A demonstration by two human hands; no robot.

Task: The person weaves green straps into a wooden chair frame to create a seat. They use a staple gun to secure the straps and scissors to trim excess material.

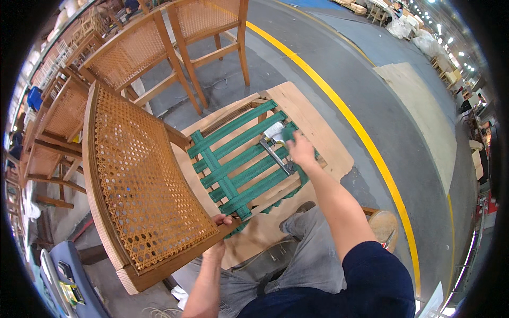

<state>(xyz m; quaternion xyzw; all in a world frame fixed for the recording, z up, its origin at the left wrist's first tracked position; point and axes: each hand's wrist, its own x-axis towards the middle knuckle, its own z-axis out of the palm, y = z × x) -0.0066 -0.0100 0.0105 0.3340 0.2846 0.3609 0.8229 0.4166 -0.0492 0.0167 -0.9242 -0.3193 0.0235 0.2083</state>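
A wooden chair with a woven cane back (151,180) stands tilted in front of me. Green webbing straps (249,153) cross its open seat frame, a few of them interlaced near the backrest. On the straps lies a silver and black staple gun (277,157). My right hand (300,150), slightly smeared by motion, is closed on a loose green strap at the far right side of the seat, just beside the staple gun. At the near corner where backrest and seat meet, my left hand (218,233) has its fingers curled round the chair frame. Part of that grip is hidden.
Brown cardboard (331,151) lies under the chair. More cane-backed chairs (124,58) crowd the left and far side. A yellow floor line (339,100) curves along the right. Close by my right leg is a round wooden stool (383,229). A blue padded item (77,281) sits at lower left.
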